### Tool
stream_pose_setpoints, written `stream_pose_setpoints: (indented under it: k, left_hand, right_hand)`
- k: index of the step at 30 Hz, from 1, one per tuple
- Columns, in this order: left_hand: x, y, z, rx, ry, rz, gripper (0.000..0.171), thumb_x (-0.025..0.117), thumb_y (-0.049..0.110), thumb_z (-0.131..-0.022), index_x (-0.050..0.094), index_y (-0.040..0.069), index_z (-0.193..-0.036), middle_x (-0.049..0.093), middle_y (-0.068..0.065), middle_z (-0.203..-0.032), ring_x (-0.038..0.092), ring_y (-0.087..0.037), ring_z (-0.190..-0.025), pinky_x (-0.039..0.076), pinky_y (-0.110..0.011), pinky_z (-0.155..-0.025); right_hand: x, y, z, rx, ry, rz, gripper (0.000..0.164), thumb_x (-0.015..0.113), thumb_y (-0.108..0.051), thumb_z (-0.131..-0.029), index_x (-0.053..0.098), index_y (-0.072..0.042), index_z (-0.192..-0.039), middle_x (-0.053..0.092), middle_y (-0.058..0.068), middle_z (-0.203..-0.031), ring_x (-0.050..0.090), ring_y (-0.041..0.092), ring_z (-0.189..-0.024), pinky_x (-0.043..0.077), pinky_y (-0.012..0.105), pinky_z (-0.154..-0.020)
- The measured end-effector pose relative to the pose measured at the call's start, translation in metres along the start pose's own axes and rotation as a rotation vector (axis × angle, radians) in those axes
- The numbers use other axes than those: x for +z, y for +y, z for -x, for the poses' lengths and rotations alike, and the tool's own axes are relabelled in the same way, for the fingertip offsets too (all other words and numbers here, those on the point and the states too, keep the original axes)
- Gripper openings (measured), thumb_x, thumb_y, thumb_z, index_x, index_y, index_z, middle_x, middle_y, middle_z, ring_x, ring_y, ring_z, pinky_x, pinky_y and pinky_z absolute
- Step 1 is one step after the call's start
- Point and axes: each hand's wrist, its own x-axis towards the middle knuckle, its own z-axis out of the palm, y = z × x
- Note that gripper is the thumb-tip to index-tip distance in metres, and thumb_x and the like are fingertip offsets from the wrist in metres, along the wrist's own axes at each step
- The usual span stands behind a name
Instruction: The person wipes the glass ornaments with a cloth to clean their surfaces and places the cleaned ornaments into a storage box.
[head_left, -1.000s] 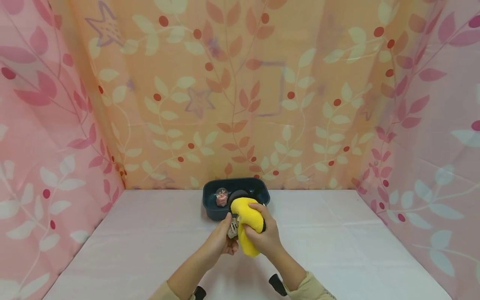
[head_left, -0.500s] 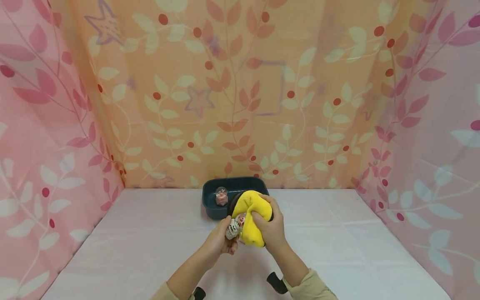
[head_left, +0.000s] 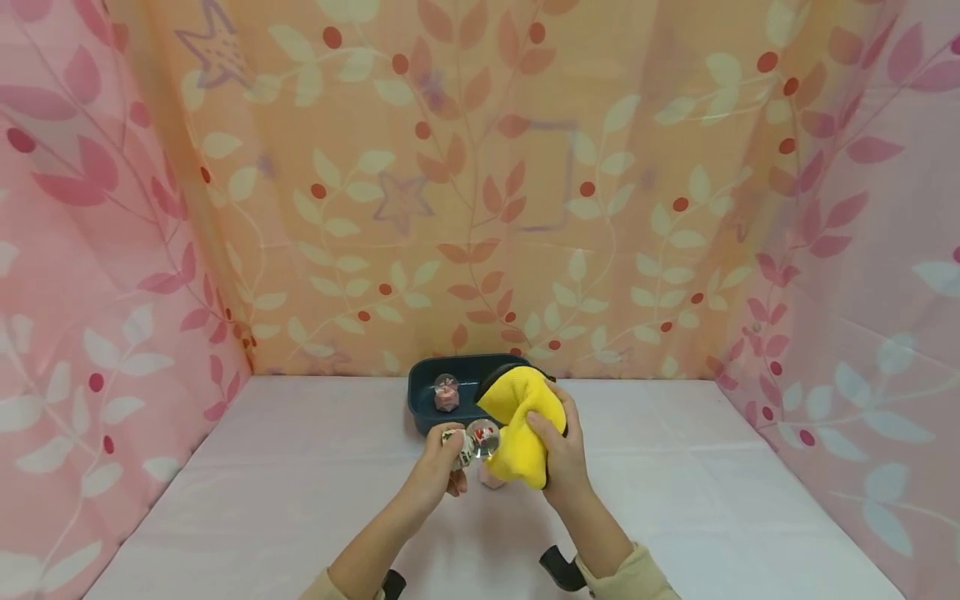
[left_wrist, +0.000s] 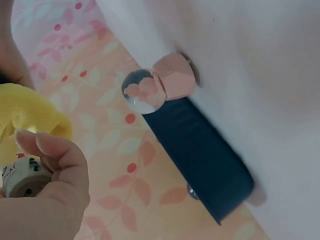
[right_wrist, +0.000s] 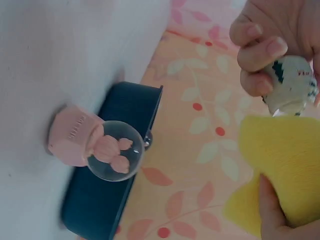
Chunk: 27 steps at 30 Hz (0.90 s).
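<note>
My left hand (head_left: 435,471) grips a small snow globe (head_left: 483,437) by its white base with dark green and red markings. The clear ball points right, with something red and white inside. A yellow cloth (head_left: 525,412) with a dark edge is bunched in my right hand (head_left: 564,454), close beside the ball. In the right wrist view the cloth (right_wrist: 285,165) hides most of the ball below the white base (right_wrist: 292,82). Standing on the table under my hands is a pink-based snow globe (left_wrist: 175,77) with a pink figure inside.
A dark blue bin (head_left: 468,360) stands at the back of the white table (head_left: 315,467), against the patterned curtain (head_left: 480,208). Inside its left part sits another pink snow globe (head_left: 447,395). Black straps (head_left: 561,568) show near both wrists.
The cloth has moved right and up with my right hand, off the snow globe's ball, now uncovered in the head view. My left hand has shifted slightly left. The pink globe below has come into sight.
</note>
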Motion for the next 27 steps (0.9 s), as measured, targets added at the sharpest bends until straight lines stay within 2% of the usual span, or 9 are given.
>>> stream_pose_setpoints:
  k: [5,7,9,12,15,18,20,23,27]
  left_hand:
    - [-0.001,0.002,0.000,0.083,0.005,-0.052,0.061,0.043,0.032,-0.104,0.015,-0.004,-0.145,0.048,-0.009,-0.089,0.049,-0.018,-0.070,0.043,-0.028,-0.066]
    - [-0.001,0.002,0.000,0.106,0.001,-0.045,0.063,0.046,0.030,-0.104,0.015,-0.006,-0.145,0.047,-0.011,-0.095,0.048,-0.020,-0.075,0.044,-0.028,-0.069]
    - [-0.001,0.002,0.001,0.118,-0.004,-0.013,0.061,0.048,0.027,-0.103,0.018,-0.007,-0.144,0.046,-0.013,-0.104,0.049,-0.020,-0.079,0.045,-0.027,-0.072]
    - [0.001,0.000,0.001,0.115,0.000,0.034,0.056,0.049,0.025,-0.103,0.023,-0.007,-0.142,0.045,-0.018,-0.117,0.052,-0.020,-0.085,0.047,-0.027,-0.076]
    - [0.001,-0.003,0.000,0.108,-0.014,0.062,0.060,0.048,0.027,-0.103,0.022,-0.008,-0.144,0.043,-0.020,-0.126,0.054,-0.020,-0.091,0.048,-0.029,-0.082]
    - [0.002,-0.004,-0.001,0.099,-0.038,0.053,0.062,0.046,0.030,-0.104,0.022,-0.007,-0.147,0.045,-0.018,-0.121,0.053,-0.020,-0.094,0.047,-0.033,-0.085]
    - [0.003,-0.005,-0.001,0.089,-0.047,0.028,0.060,0.042,0.033,-0.105,0.023,-0.005,-0.148,0.047,-0.016,-0.114,0.053,-0.021,-0.092,0.047,-0.034,-0.084]
    - [0.003,-0.005,-0.002,0.068,-0.064,-0.003,0.059,0.032,0.042,-0.106,0.026,-0.001,-0.146,0.050,-0.012,-0.109,0.053,-0.021,-0.087,0.048,-0.034,-0.079]
    - [0.003,-0.003,-0.004,-0.006,-0.080,0.022,0.064,0.019,0.054,-0.103,0.035,-0.001,-0.131,0.052,-0.009,-0.094,0.053,-0.019,-0.076,0.048,-0.031,-0.070]
  right_hand:
    - [0.005,0.002,0.008,-0.196,-0.232,0.212,0.056,0.060,-0.008,-0.084,0.040,-0.008,-0.137,0.044,0.016,-0.118,0.052,0.028,-0.092,0.049,0.035,-0.075]
    - [0.008,0.005,0.009,-0.221,-0.311,0.299,0.054,0.062,-0.010,-0.085,0.042,-0.010,-0.135,0.044,0.017,-0.120,0.051,0.029,-0.091,0.048,0.037,-0.074]
    - [0.010,0.008,0.010,-0.225,-0.349,0.348,0.053,0.064,-0.011,-0.086,0.043,-0.012,-0.135,0.044,0.017,-0.123,0.050,0.029,-0.092,0.047,0.038,-0.073]
    - [0.012,0.015,0.010,-0.238,-0.321,0.390,0.055,0.068,-0.012,-0.084,0.046,-0.014,-0.134,0.044,0.015,-0.124,0.048,0.027,-0.092,0.045,0.039,-0.073]
    - [0.016,0.024,0.011,-0.302,-0.221,0.422,0.053,0.071,-0.010,-0.079,0.052,-0.013,-0.129,0.047,0.012,-0.120,0.048,0.025,-0.091,0.046,0.037,-0.072]
    - [0.018,0.031,0.012,-0.407,-0.135,0.442,0.050,0.072,-0.005,-0.075,0.057,-0.012,-0.122,0.051,0.011,-0.112,0.049,0.022,-0.088,0.047,0.034,-0.070]
    - [0.019,0.033,0.013,-0.503,-0.110,0.454,0.050,0.072,-0.001,-0.072,0.058,-0.010,-0.119,0.054,0.012,-0.109,0.050,0.019,-0.087,0.048,0.032,-0.068]
    - [0.018,0.034,0.012,-0.639,-0.111,0.489,0.053,0.074,0.004,-0.068,0.058,-0.009,-0.117,0.056,0.014,-0.108,0.050,0.018,-0.086,0.048,0.031,-0.068]
    - [0.015,0.034,0.009,-0.778,-0.154,0.546,0.057,0.077,0.006,-0.064,0.058,-0.008,-0.115,0.056,0.017,-0.108,0.050,0.021,-0.090,0.049,0.032,-0.071]
